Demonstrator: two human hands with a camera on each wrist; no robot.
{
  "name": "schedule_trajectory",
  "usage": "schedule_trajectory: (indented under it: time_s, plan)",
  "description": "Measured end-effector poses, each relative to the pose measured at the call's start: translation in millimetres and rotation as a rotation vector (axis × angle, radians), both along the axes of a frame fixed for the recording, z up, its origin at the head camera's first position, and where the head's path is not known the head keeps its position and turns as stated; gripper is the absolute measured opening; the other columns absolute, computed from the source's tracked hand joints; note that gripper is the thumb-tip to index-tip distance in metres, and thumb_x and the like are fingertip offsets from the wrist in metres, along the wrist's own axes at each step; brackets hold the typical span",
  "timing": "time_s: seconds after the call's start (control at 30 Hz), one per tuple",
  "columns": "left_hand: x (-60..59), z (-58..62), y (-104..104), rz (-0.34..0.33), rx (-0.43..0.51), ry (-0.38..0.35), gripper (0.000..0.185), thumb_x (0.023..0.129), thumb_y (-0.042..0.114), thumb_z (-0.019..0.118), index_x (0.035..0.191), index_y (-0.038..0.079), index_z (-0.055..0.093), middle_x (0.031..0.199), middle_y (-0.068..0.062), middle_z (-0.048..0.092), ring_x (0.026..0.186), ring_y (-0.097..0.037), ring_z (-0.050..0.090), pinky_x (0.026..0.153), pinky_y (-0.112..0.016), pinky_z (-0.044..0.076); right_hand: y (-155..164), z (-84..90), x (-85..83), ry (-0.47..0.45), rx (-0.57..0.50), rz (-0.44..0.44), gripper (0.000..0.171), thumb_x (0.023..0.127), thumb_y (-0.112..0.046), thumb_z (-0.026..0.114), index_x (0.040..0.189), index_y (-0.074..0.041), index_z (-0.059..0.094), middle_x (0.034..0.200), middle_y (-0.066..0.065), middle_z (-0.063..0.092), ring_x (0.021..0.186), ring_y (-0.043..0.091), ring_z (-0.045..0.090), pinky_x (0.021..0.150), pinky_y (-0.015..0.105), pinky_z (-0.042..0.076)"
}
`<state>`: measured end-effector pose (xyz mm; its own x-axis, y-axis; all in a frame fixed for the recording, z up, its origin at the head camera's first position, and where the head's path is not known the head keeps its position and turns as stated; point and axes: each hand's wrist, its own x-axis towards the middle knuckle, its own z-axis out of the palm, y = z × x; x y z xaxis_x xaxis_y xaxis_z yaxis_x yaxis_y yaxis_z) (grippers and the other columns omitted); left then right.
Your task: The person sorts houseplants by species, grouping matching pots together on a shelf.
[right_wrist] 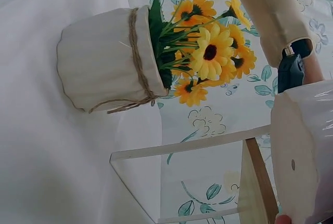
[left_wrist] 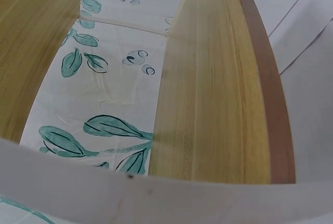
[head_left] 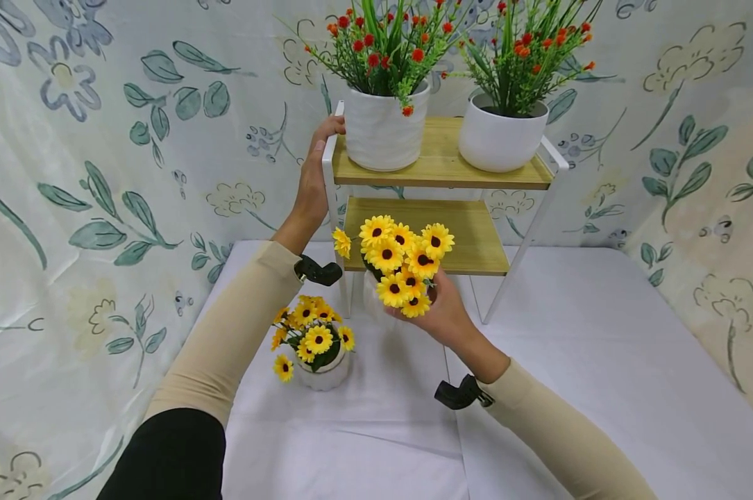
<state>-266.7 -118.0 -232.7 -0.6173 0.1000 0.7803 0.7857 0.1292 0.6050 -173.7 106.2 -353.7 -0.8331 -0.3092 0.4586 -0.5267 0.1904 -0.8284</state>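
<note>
My left hand (head_left: 314, 177) grips the upper left side of a two-tier plant stand (head_left: 495, 187) with white frame and wooden shelves. The left wrist view shows the white frame bar (left_wrist: 166, 200) up close, but no fingers. My right hand (head_left: 445, 309) holds a pot of yellow artificial sunflowers (head_left: 407, 260) in front of the lower shelf (head_left: 476, 236). That pot's white underside (right_wrist: 294, 156) shows in the right wrist view, lifted off the table, with a fingertip at its edge. A second sunflower pot (head_left: 323, 375), wrapped with twine, stands on the table at the left.
Two white pots with red-flowered plants, a ribbed one (head_left: 385, 132) and a smooth rounded one (head_left: 504, 139), stand on the top shelf. White cloth covers the table (head_left: 576, 389). A floral curtain (head_left: 132, 139) hangs behind and at the sides.
</note>
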Motion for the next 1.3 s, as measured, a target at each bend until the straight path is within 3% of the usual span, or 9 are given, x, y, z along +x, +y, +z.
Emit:
schedule_trajectory:
  time_s: [0.7,0.93,1.03,1.3]
  plan:
    - [-0.6,0.5,-2.4,-0.021,0.022,0.000,0.043,0.099,0.013,0.019,0.129,-0.008,0.040,0.149,-0.020,0.033,0.143,-0.010,0.022,0.115,-0.024,0.012,-12.5,18.2,-27.3,0.009,-0.038,-0.042,0.081,0.073,-0.005,0.083,0.142,-0.011,0.041,0.137,0.005,0.051,0.117,0.021,0.053,0.097,0.036,0.047]
    - [-1.2,0.5,-2.7,-0.028,0.010,-0.009,0.042,0.100,0.013,0.017,0.129,-0.007,0.040,0.150,-0.019,0.032,0.143,-0.007,0.021,0.115,-0.022,0.012,-20.0,40.8,-25.1,-0.035,-0.077,-0.019,0.078,0.076,-0.004,0.080,0.143,-0.007,0.040,0.138,0.009,0.050,0.119,0.022,0.052,0.099,0.037,0.045]
    - [-2.6,-0.2,-3.1,-0.060,0.018,0.004,0.042,0.100,0.012,0.017,0.128,-0.009,0.040,0.150,-0.021,0.031,0.143,-0.010,0.021,0.115,-0.023,0.012,-23.0,50.3,-21.9,-0.057,-0.075,-0.017,0.076,0.077,-0.008,0.079,0.142,-0.008,0.041,0.138,0.007,0.050,0.120,0.021,0.051,0.100,0.037,0.045]
    - [-8.0,-4.3,-3.5,-0.167,0.070,0.046,0.040,0.100,0.008,0.016,0.127,-0.013,0.036,0.149,-0.025,0.028,0.142,-0.015,0.023,0.116,-0.028,0.014,-27.1,49.8,-35.6,-0.083,-0.048,-0.029,0.079,0.078,-0.015,0.079,0.145,-0.012,0.037,0.142,0.002,0.046,0.127,0.017,0.046,0.106,0.038,0.038]
